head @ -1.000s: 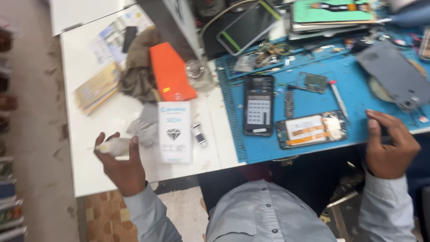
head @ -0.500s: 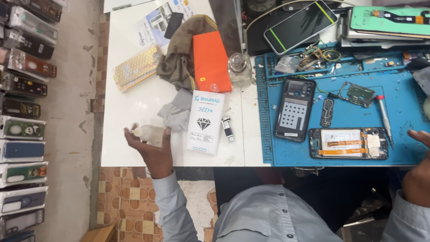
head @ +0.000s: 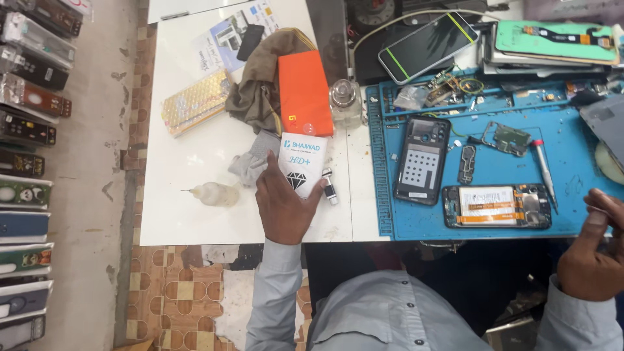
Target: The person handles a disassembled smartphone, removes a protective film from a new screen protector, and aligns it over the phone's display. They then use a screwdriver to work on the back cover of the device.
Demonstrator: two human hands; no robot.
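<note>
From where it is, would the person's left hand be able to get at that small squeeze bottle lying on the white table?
Probably yes. The left hand rests on the white packet, and the squeeze bottle lies just beside it on the white table, with only bare tabletop between them.

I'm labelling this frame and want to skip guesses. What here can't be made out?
Head view:
- Lower part of the white packet: covered by the left hand.
- Right hand: fingertips cut off by the frame edge, so any held item is unclear.
- Parts beside the opened phone: too small to identify.
</note>
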